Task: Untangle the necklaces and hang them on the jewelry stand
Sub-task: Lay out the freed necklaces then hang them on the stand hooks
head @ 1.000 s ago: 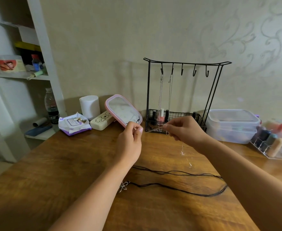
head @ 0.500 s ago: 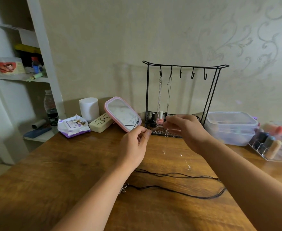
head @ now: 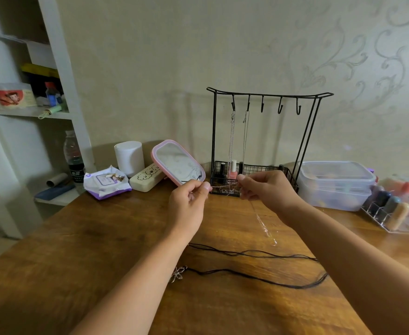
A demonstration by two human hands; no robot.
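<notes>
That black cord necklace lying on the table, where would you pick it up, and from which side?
Judging by how it lies, pinch the black cord necklace from above, near its metal pendant. The doubled cord lies flat and loose on the table, so lifting there lets it trail free.

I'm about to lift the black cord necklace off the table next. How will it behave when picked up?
Probably floppy: the black cord necklace lies in loose, wavy loops on the table. Its strands run close together, so they may snag. The small metal pendant at one end would likely swing.
</notes>
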